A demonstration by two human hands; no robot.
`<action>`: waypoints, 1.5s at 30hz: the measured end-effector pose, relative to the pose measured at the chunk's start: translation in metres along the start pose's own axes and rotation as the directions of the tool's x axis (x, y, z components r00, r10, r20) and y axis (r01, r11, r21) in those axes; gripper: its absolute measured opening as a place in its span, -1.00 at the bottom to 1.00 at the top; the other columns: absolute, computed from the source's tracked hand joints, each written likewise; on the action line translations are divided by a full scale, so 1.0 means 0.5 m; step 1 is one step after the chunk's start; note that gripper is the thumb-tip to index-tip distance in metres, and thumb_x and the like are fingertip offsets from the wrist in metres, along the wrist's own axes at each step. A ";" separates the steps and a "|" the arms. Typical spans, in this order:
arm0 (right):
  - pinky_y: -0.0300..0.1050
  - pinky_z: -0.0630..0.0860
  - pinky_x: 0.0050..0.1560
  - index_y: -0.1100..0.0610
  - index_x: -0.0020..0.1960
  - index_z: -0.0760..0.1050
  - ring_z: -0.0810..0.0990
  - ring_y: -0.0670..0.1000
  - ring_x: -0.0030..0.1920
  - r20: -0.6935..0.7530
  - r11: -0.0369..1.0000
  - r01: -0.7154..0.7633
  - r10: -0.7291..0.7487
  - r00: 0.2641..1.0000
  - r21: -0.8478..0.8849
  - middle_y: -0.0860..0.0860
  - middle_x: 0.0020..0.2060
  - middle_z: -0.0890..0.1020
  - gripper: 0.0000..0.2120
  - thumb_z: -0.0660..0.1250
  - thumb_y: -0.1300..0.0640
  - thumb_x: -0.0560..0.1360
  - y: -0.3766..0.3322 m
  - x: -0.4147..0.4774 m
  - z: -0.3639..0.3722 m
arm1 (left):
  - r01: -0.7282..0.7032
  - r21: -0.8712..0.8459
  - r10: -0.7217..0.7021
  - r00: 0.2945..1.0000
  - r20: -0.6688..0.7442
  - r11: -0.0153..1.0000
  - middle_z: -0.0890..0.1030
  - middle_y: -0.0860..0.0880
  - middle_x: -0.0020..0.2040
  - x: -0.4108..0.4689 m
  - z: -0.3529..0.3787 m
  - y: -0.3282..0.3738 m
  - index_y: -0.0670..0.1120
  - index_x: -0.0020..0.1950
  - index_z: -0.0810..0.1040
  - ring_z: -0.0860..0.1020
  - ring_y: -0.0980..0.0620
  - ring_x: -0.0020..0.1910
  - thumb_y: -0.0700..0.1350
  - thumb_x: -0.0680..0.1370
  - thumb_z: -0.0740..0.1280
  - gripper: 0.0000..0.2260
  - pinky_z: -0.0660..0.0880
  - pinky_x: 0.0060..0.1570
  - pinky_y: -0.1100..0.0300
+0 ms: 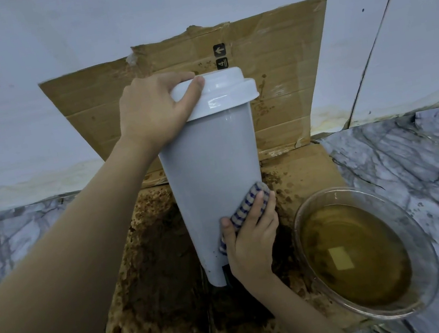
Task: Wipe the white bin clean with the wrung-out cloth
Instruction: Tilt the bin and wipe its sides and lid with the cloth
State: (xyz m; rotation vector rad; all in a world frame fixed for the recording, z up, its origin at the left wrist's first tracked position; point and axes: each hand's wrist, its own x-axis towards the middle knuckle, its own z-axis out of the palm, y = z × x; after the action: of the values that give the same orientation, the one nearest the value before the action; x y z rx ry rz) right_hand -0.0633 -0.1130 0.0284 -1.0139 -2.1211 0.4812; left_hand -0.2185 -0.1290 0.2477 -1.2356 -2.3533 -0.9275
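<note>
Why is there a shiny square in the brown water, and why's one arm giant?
Head view: the square is a light reflected on the brown water in the clear glass bowl; head view again: the wide lens enlarges the near left forearm.

A flattened cardboard sheet [285, 78], stained and crusted with brown dirt, lies on the grey-veined marble surface [408, 151], its back flap leaning up against the pale wall [53, 34]. Just beside it on the right sits a glass bowl [416, 223] of murky yellow-brown water [355, 257].
</note>
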 end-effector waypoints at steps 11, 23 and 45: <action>0.10 0.55 0.02 0.12 0.49 0.08 0.46 0.22 0.26 -0.155 0.967 -0.017 0.058 0.986 0.254 0.20 0.36 0.39 -0.35 -0.09 -0.28 0.56 -0.058 0.114 -0.041 | -0.033 0.011 0.034 0.999 -0.011 0.999 0.68 0.06 0.05 0.000 0.001 -0.003 0.09 0.15 0.62 0.60 0.02 0.00 0.19 0.54 0.11 -0.62 0.46 -0.12 0.16; -0.10 0.46 0.10 0.23 0.18 0.50 0.56 0.11 0.10 0.097 0.488 -0.418 0.556 0.826 0.766 0.14 0.05 0.61 -0.56 -0.01 -0.04 0.65 -0.091 0.239 -0.137 | -0.077 0.107 0.077 0.997 0.005 0.991 0.68 0.01 0.06 -0.042 0.001 0.019 0.07 0.19 0.61 0.62 -0.02 -0.01 0.27 0.50 0.03 -0.49 0.45 -0.19 0.20; 0.08 0.38 0.33 -0.07 0.41 0.29 0.42 0.00 0.31 0.217 0.519 -0.462 0.463 0.859 0.719 -0.04 0.33 0.44 -0.44 0.31 -0.18 0.47 -0.107 0.051 -0.284 | -0.220 0.082 0.181 0.923 0.338 0.972 0.38 -0.03 0.43 -0.332 -0.041 0.117 -0.09 0.45 0.33 0.31 -0.04 0.44 0.33 0.52 -0.22 -0.26 0.18 0.40 0.10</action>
State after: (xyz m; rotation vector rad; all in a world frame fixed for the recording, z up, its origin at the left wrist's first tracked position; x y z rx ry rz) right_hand 0.0040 -0.1231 0.1663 -1.0295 -1.3375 1.4937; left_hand -0.0758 -0.2201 0.1946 -1.6533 -2.4202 -0.5399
